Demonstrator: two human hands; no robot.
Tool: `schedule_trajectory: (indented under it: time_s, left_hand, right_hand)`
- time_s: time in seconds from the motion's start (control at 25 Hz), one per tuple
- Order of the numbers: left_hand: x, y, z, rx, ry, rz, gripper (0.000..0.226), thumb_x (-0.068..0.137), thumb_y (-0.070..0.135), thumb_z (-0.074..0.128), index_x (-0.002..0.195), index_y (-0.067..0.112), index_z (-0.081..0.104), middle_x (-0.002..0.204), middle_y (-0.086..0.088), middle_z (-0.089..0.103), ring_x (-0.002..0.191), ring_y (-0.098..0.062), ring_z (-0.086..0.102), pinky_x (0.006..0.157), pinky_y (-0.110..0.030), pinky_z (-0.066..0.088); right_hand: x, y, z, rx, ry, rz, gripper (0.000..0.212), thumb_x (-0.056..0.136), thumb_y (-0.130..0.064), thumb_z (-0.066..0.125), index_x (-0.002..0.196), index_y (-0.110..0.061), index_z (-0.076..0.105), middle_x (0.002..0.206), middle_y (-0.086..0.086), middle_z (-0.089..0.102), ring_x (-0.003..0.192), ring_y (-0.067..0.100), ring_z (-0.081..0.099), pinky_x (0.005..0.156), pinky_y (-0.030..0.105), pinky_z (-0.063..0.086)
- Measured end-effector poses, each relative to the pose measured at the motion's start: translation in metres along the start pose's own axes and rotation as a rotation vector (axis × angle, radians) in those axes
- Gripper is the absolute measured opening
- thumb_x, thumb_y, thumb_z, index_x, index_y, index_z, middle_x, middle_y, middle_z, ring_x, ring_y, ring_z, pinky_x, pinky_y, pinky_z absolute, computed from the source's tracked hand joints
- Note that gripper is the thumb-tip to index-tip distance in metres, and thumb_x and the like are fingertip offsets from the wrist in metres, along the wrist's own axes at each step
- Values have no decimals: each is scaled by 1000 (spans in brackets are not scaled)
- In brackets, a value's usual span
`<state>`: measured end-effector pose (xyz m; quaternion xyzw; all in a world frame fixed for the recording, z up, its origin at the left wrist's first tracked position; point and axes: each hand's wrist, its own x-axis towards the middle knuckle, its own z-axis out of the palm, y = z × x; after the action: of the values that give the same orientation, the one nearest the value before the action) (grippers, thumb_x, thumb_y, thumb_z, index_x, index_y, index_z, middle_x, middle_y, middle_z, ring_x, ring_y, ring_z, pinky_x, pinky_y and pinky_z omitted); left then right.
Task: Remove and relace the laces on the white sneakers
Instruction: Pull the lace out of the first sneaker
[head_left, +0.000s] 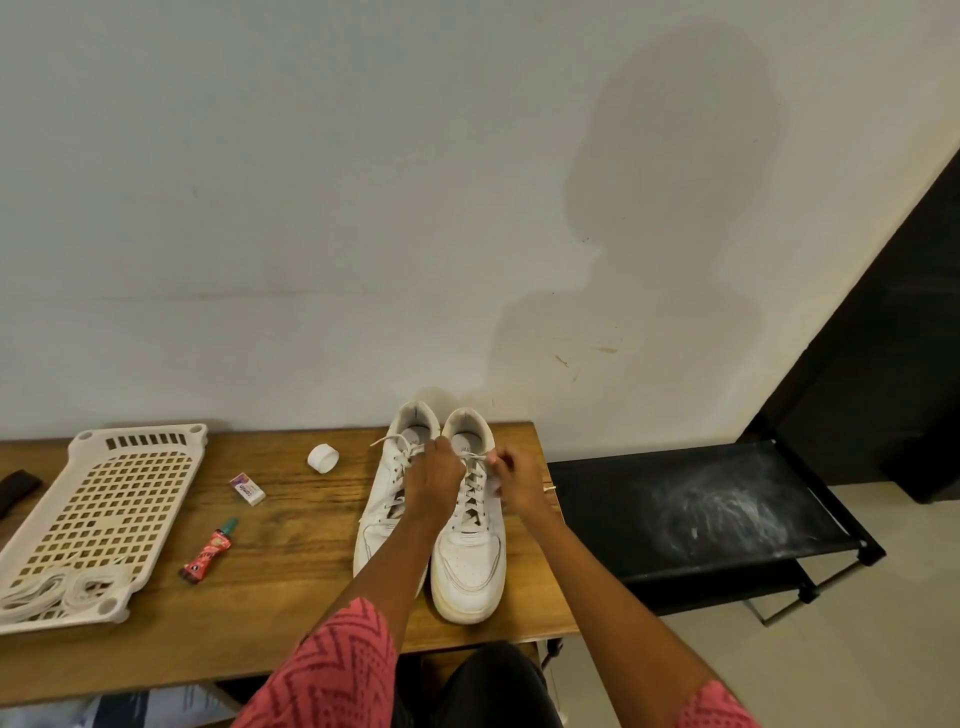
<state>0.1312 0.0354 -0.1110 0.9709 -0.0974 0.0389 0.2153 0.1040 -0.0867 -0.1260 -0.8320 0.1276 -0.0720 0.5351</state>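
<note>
Two white sneakers stand side by side on the wooden table, toes toward me. The right sneaker is laced along its length. My forearm partly hides the left sneaker, whose lace end trails out near the collar. My left hand lies over the top eyelets between the two shoes, fingers curled on the lace of the right sneaker. My right hand pinches the other end of that lace at the shoe's right side.
A white perforated plastic tray lies at the table's left with spare white laces on its near end. A white cap, a small eraser box and a red tube lie between tray and shoes. A black rack stands right of the table.
</note>
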Motion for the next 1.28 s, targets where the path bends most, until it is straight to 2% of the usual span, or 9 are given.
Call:
schedule_trajectory:
  time_s: [0.12,0.24,0.48,0.6,0.76,0.92,1.08,1.2,1.28]
  left_hand:
    - [-7,-1,8,-314,126,-88,10,94,15,46,96,7,51,89,-7,57,85,-26,59,68,-36,45]
    - [-6,3,13,-599,168,-102,8,93,8,47,89,10,53,75,-2,58,73,-22,59,63,-36,46]
    - [-9,5,6,-577,-6,-25,31,78,9,65,105,16,51,78,8,55,73,-11,55,70,-32,49]
    - [-12,-1,-2,-649,136,-110,24,81,2,59,103,7,51,62,7,44,55,-10,45,57,-29,42]
    - [-15,-14,-34,-725,369,-196,17,87,0,52,103,4,49,62,3,47,50,-11,44,46,-23,34]
    - [-29,-39,-61,-685,453,-261,12,91,5,51,101,-1,51,65,-5,54,55,-23,50,47,-27,36]
    - [-48,-54,-73,-630,429,-494,23,91,10,51,110,-3,52,89,-19,64,74,-32,57,62,-35,44]
    - [-66,-50,-92,-678,319,-780,34,93,6,49,121,-10,40,107,-27,58,99,-37,56,84,-43,48]
    - [-81,-39,-109,-676,194,-822,18,95,3,48,101,-14,43,105,-26,55,103,-36,52,90,-36,43]
  right_hand:
    - [-5,2,0,174,-5,146,11,97,-15,50,92,-8,57,83,-3,57,76,6,52,63,14,45]
    - [-6,-6,2,147,6,50,6,94,-9,53,91,-9,59,83,-4,58,76,5,54,65,12,47]
    - [-6,-7,6,227,52,71,9,95,-6,50,91,-11,56,88,6,59,80,16,55,67,22,48]
    - [-7,-15,-1,333,-8,202,9,95,-8,48,102,-12,53,89,4,58,76,12,53,59,20,43]
    - [-12,-26,-27,357,-44,197,17,99,-24,46,90,-14,56,70,-2,50,59,7,45,47,13,38]
    - [-18,-22,-54,378,198,235,35,100,-35,41,90,-8,60,69,3,50,61,11,46,53,18,41]
    - [-22,-8,-70,286,558,391,43,101,-40,35,110,-3,55,99,12,57,89,24,54,76,36,44]
    - [-27,-10,-70,31,505,546,40,99,-31,41,126,-2,43,122,22,52,110,36,50,87,44,45]
    - [-31,-14,-64,-98,399,595,42,96,-23,48,130,-2,38,132,23,43,119,37,42,92,43,44]
